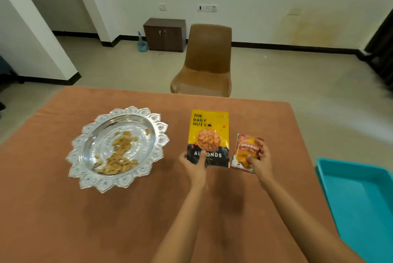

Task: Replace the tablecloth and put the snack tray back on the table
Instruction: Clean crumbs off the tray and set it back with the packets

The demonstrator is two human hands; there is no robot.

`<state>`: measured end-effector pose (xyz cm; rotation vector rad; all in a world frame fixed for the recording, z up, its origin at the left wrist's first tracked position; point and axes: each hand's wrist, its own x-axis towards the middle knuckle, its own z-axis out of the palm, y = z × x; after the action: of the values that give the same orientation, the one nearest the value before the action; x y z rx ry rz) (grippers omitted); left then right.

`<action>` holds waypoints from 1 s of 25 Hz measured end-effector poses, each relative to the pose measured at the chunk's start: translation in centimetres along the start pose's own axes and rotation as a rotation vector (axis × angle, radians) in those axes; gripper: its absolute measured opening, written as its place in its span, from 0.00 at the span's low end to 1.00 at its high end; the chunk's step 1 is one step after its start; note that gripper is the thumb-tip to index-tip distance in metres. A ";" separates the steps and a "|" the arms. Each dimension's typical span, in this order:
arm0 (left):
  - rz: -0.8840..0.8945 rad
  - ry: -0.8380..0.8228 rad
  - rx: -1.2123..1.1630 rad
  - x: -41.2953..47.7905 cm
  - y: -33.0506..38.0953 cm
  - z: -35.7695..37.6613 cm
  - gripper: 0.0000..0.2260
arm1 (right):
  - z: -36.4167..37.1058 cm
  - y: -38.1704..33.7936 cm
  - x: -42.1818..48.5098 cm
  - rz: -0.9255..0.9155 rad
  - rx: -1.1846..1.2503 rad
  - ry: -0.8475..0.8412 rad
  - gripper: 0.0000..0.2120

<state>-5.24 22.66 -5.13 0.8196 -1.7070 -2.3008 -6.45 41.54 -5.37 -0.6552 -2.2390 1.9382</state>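
Two packets are being held at centre-right of the frame: the left hand (194, 163) is pinching the almond pouch (208, 133) at its bottom edge, thumb on the front, and the right hand (261, 160) is gripping the small orange pkt (244, 152) w/ fingers curled round its side. The snack tray (93, 178) is sitting on the brown-orange tablecloth (63, 220) at centre-left, loose snacks lying in its bowl. Can't tell if the packets are lifted or resting on the cloth. Main risk, imo: the tall pouch is being held only by a low pinch, so it's prob. tipping or slipping if lifted. Seals aren't readable; if open, contents are going onto the fresh cloth. Forearms dragging on the cloth are also risking pulling it, tray incl. The teal tub (361, 199) at lower right is sitting just beside the right forearm, so a pull-back is risking a knock.
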 end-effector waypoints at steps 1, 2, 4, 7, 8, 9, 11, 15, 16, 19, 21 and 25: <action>-0.056 -0.006 0.009 -0.7 -2.1 0.9 0.20 | -1.4 1.4 0.2 0.023 -0.035 0.000 0.31; -0.088 -0.009 0.052 -1.1 -3.9 1.3 0.20 | -2.4 2.6 0.2 0.044 -0.076 -0.008 0.31; -0.080 -0.019 0.256 -1.7 -6.5 1.8 0.22 | -4.1 4.6 0.3 0.079 -0.213 -0.061 0.32; 0.087 -0.024 0.784 -2.3 -8.6 1.7 0.31 | -5.4 6.7 -0.3 0.093 -0.738 -0.194 0.36; 0.139 -0.020 0.974 -2.6 -9.0 1.6 0.30 | -5.6 7.2 -0.5 0.012 -0.891 -0.173 0.38; 0.173 -0.035 1.127 -2.8 -9.2 1.4 0.29 | -5.5 7.7 -0.8 -0.104 -0.956 -0.149 0.39; 0.179 -0.108 1.317 -2.7 -9.4 1.0 0.27 | -5.1 8.4 -1.0 -0.260 -1.036 -0.201 0.36; 0.088 -0.242 1.378 -2.2 -8.1 -0.2 0.26 | -4.1 8.8 -1.2 -0.109 -1.249 -0.287 0.31; 0.092 -0.275 1.340 -2.0 -7.3 -0.6 0.26 | -3.4 8.2 -1.3 -0.101 -1.254 -0.254 0.31; 0.246 -0.334 1.086 -1.3 -3.4 -1.9 0.27 | 1.1 4.3 -2.1 -0.244 -1.012 -0.149 0.30; 0.400 -0.315 0.924 -1.1 0.1 -2.9 0.25 | 5.6 0.5 -3.1 -0.424 -0.739 -0.173 0.26; 0.666 -0.186 0.740 0.3 7.7 -6.7 0.16 | 15.3 -6.6 -5.5 -0.694 -0.397 -0.232 0.17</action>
<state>-3.53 14.37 0.60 0.0501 -2.4645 -1.3349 -8.59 24.72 -0.67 0.3255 -2.5307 1.2925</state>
